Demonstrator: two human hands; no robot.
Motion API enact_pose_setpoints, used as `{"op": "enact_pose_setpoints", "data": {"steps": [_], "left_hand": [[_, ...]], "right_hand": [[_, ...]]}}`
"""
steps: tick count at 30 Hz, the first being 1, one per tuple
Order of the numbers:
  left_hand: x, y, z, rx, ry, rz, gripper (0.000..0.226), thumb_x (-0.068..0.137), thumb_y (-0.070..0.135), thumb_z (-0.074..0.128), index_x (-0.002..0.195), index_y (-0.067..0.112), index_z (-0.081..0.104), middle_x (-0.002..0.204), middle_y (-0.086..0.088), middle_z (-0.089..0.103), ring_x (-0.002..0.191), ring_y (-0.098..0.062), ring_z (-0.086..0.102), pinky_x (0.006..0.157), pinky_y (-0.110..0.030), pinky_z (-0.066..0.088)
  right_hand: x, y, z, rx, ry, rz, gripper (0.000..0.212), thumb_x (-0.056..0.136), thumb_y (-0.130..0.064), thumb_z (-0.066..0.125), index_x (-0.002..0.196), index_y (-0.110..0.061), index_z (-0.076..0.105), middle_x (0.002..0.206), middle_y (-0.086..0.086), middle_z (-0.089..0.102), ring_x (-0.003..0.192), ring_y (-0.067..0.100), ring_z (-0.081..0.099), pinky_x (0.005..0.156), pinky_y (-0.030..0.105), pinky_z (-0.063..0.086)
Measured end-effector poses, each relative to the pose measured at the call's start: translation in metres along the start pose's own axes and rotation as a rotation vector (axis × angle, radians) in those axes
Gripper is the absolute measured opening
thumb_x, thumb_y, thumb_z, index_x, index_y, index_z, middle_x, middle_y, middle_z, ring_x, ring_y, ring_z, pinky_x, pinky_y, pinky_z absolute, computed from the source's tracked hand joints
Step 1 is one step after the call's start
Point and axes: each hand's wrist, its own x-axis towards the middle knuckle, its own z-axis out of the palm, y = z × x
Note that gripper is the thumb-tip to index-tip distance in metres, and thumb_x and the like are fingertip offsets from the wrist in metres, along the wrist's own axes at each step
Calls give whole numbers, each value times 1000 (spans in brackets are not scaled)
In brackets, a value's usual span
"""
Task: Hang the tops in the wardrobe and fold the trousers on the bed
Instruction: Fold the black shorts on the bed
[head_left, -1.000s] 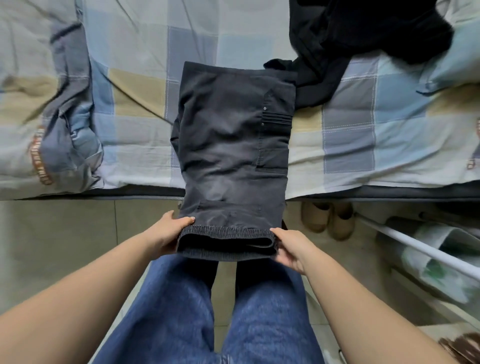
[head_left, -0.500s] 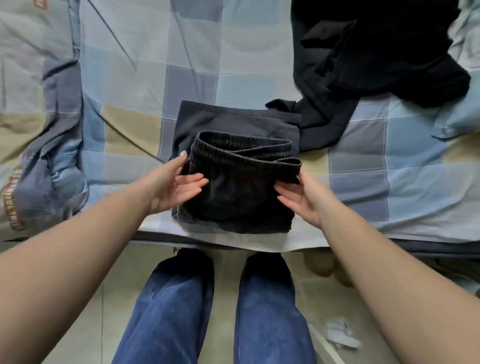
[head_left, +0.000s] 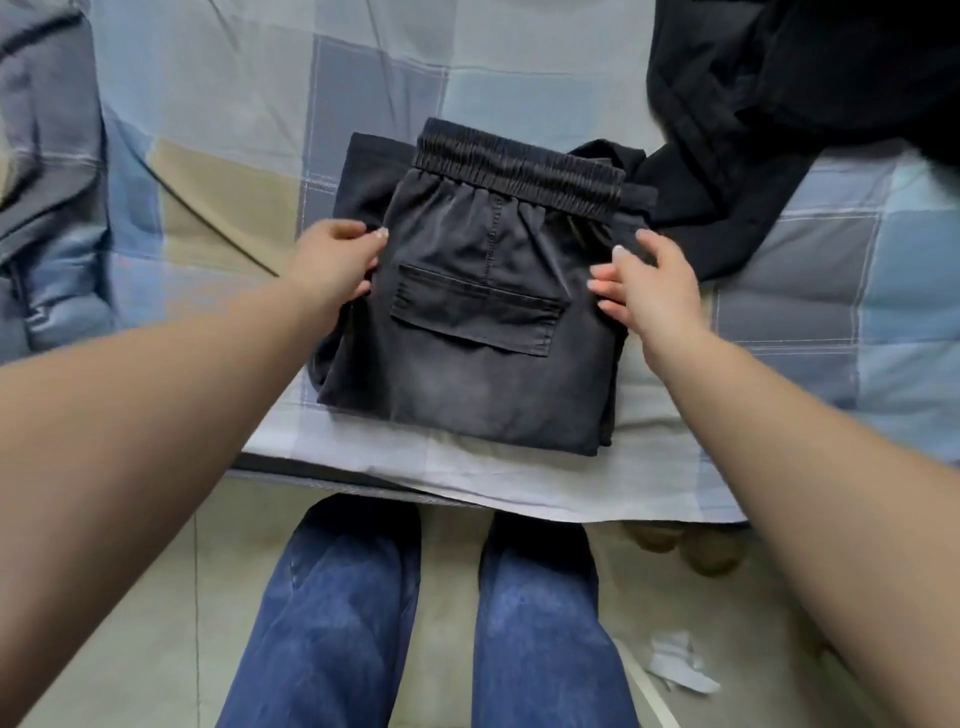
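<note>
Head view, the only one we have: the dark grey trousers (head_left: 483, 306) lie folded on the bed (head_left: 218, 208) near its front edge, elastic waistband away from us, long axis running from us toward the wall. Our left hand (head_left: 335, 262) touches the left edge and our right hand (head_left: 647, 288) the right, both released, fingers loose, equally near. A black garment (head_left: 769, 119) lies just beside, upper right.

A home bedroom: a bed (head_left: 519, 483) under a checked cover, clothes (head_left: 779, 104) on it, tiled floor (head_left: 156, 597).
</note>
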Motion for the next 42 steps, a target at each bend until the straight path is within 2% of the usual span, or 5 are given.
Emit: {"op": "enact_pose_setpoints", "data": {"steps": [5,12,31,37,42], "left_hand": [[-21,-67,-17,317,50,12,37,85,29,71,113,7,63,114,-12,66,107,-26,61,94,-36,47],[-34,-115,-36,485,39,-20,12,89,21,64,92,10,66,84,-6,64,80,-24,56,73,-36,46],[39,25,36,338,73,315,31,87,32,64,107,8,69,108,-9,70,98,-20,64,88,-29,49],[60,19,31,257,151,206,28,90,26,63,110,7,67,113,-8,68,104,-19,63,92,-23,47],[49,-24,-5,416,291,196,71,74,52,71,132,16,51,132,-10,52,122,-25,51,107,-36,39]], "right_hand": [[-37,76,-21,-399,146,-119,26,88,-35,62,108,-21,53,71,-14,53,68,1,53,67,25,37],[-64,128,-29,-618,20,-52,16,87,-33,63,91,-18,58,72,-13,54,73,15,52,55,22,35],[42,-24,14,-579,160,-459,22,88,-30,61,103,-14,67,85,-8,58,82,8,51,69,19,33],[59,-13,2,-468,177,-244,32,86,-32,66,112,-13,64,99,-4,63,92,11,58,84,22,45],[39,28,-10,-407,258,-142,65,76,-48,71,127,-15,48,116,2,56,100,13,55,81,21,39]]}}
